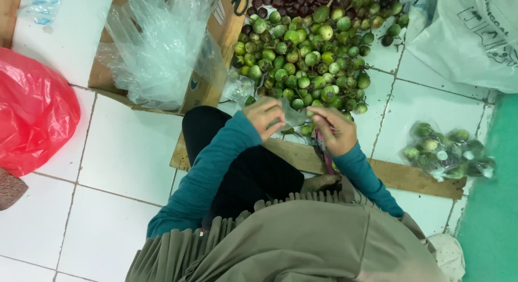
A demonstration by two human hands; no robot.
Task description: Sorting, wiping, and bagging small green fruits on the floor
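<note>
My left hand (pixel 264 117) and my right hand (pixel 334 132) are close together, both pinching a small clear plastic bag (pixel 295 118) between them. Both arms wear teal sleeves. Just beyond the hands a heap of small round green fruits (pixel 307 55) lies on the white tiled floor. One or two green fruits (pixel 305 130) sit right under the bag. Below my right hand hangs a pink strip (pixel 325 155); I cannot tell what it is.
A cardboard box (pixel 208 90) stuffed with clear plastic bags stands at the left. Dark purple fruits (pixel 294 1) lie behind the green heap. Filled clear bags of green fruits (pixel 448 151) lie at the right. A red plastic bag (pixel 32 112), a white sack (pixel 469 34) and a wooden board (pixel 410 177) are nearby.
</note>
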